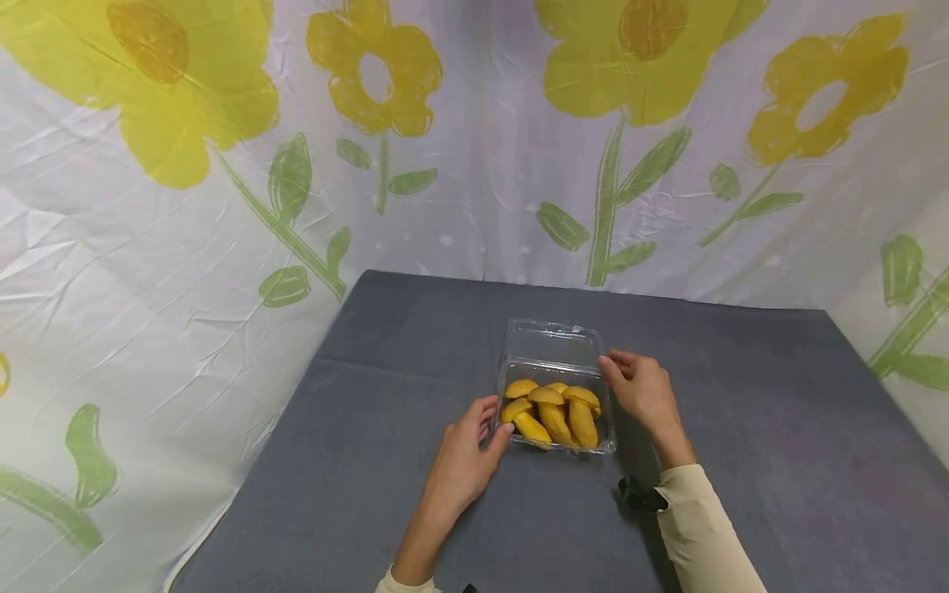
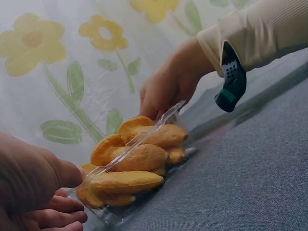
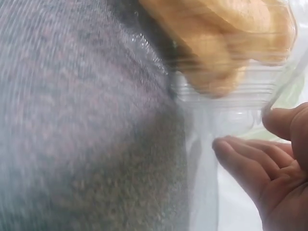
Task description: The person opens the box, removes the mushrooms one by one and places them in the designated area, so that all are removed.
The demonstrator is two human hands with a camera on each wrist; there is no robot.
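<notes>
A clear plastic clamshell box sits on the grey cloth with its lid laid open toward the back. Inside lie several yellow-brown mushrooms, also visible as mushrooms through the wall in the left wrist view. My left hand holds the box at its left side, thumb on the rim near the front corner and fingers along the outer wall. At the far right corner, close to the hinge, my right hand holds the rim, with the thumb against its edge.
The grey cloth-covered table carries the box. A white curtain printed with yellow flowers hangs behind and to the left. A dark wrist strap sticks out from the right sleeve.
</notes>
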